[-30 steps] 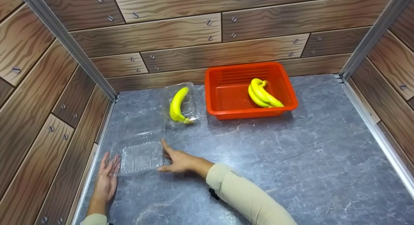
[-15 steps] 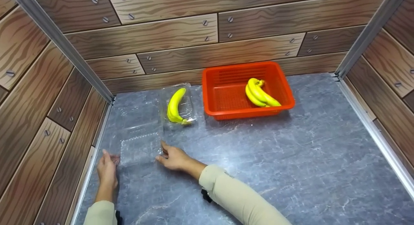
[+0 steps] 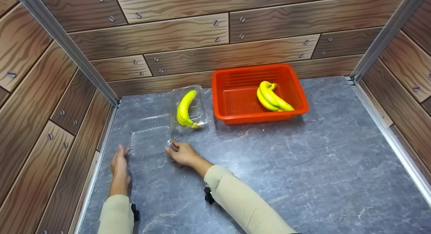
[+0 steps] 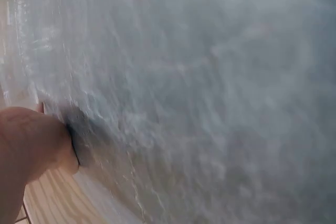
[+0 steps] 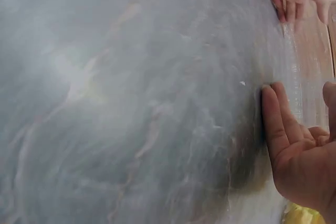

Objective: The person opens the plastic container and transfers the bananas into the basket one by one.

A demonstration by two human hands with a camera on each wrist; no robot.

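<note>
A clear plastic clamshell box [image 3: 150,139], lid laid back, lies flat on the grey marbled surface at the left in the head view. Along its left side rests my left hand [image 3: 119,165], fingers straight and pointing away from me. My right hand [image 3: 183,154] touches its near right corner, thumb apart from the fingers. The right wrist view shows two straight fingers [image 5: 274,114] low against the surface, with clear plastic beyond them. In the left wrist view, only part of the left hand [image 4: 39,142] appears at the lower left.
Behind and right of the box, a second clear plastic box [image 3: 199,107] holds a bunch of yellow bananas [image 3: 184,110]. A red-orange plastic basket [image 3: 216,96] farther right has another banana bunch [image 3: 271,97] in it. Wood-patterned walls [image 3: 188,48] enclose the surface.
The clear box has slid away from me toward the back wall, both hands moving along with it. My right thumb and fingers have drawn closer together at its corner.
</note>
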